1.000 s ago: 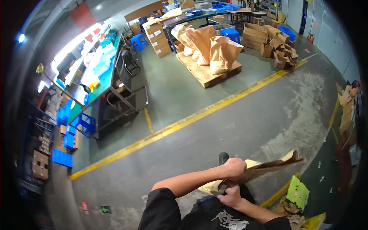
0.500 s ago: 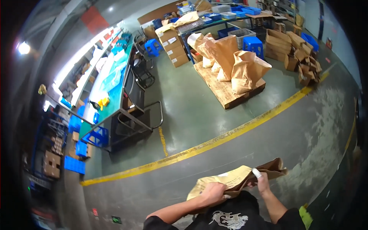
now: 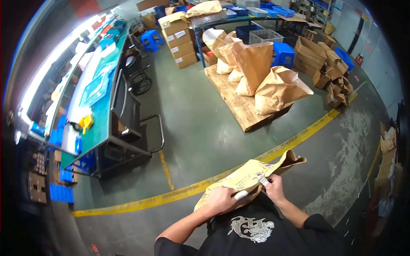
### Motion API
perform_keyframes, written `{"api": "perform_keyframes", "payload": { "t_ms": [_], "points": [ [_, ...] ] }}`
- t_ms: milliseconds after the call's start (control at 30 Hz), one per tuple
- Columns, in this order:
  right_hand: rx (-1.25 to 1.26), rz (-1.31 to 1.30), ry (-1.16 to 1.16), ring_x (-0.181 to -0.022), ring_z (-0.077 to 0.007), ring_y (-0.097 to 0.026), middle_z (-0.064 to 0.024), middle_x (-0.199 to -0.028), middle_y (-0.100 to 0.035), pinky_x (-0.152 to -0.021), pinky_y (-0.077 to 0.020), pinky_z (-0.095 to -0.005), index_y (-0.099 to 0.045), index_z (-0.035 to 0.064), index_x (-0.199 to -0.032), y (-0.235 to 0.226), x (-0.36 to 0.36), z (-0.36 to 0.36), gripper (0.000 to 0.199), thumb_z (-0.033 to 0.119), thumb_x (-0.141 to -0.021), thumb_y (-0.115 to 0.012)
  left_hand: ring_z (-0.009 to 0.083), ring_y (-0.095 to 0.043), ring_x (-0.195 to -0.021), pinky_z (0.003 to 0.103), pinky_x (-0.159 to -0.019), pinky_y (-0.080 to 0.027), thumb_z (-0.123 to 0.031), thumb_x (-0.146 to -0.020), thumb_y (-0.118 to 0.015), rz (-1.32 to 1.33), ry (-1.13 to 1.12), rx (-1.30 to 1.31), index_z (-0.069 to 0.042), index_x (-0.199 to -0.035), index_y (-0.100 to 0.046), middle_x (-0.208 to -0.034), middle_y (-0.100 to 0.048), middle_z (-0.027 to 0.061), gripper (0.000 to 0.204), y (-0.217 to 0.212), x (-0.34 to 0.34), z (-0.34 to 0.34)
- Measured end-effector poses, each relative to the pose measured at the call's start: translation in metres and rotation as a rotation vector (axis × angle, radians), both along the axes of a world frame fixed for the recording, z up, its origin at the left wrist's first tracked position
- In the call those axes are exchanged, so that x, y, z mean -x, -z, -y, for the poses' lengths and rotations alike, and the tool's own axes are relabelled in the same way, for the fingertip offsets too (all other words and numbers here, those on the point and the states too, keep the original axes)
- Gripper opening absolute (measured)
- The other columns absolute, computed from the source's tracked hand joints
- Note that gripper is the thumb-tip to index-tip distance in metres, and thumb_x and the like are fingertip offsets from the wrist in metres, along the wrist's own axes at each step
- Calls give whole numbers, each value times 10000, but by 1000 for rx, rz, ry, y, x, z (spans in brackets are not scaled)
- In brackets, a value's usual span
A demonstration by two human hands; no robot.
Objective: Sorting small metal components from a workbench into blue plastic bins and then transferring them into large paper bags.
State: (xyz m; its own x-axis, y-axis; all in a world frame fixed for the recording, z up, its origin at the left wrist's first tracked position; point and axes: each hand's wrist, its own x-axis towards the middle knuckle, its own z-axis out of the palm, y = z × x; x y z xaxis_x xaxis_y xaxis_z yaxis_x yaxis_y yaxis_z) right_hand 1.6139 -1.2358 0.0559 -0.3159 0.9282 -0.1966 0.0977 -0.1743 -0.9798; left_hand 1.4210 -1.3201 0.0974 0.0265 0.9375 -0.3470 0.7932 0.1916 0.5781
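A tan paper sack (image 3: 245, 176) with dark print is held in front of my body, slanting up to the right. Its brown-lined mouth gapes at the upper right end. My left hand (image 3: 221, 199) is closed on the near edge of the sack toward its lower left end. Further right, my right hand (image 3: 273, 187) grips the same edge below the mouth. White wrapping covers a thumb on each hand. The undersides of the fingers are hidden, and so is whatever is inside the sack.
Several upright paper sacks (image 3: 252, 64) stand on a wooden pallet (image 3: 226, 94) ahead. A green-topped workbench (image 3: 96, 123) with chairs runs along the left. Stacked cartons (image 3: 177, 40), a blue stool (image 3: 282, 54) and piled boxes (image 3: 329, 68) lie beyond. A yellow line (image 3: 183, 187) crosses the floor.
The pallet and its sacks look nearer, and the bench has shifted left in view. Both hands have moved up and left with the sack, whose printed side shows more now.
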Motion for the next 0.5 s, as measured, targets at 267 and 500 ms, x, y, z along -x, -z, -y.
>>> {"api": "perform_keyframes", "payload": {
  "t_ms": [267, 500],
  "points": [
    [-107, 151, -131, -587, -26, -488, 33, -644, -590, -521, -405, -211, -620, -4, -706, -5, 126, -119, 170, 132, -757, -710, 385, -562, -564, 441, -539, -447, -256, -801, -556, -126, -309, -137, -5, -617, -619, -584, -550, 216, 318, 15, 177, -131],
    [99, 49, -411, -633, -133, -599, -92, -723, -636, -602, -476, -284, -609, -39, -816, 19, 248, -254, 135, 85, -772, -578, 413, -528, -536, 458, -500, -424, -310, -836, -562, -451, -614, -265, 7, -560, -565, -558, -531, 218, 421, 29, 372, -261]
  ]
}}
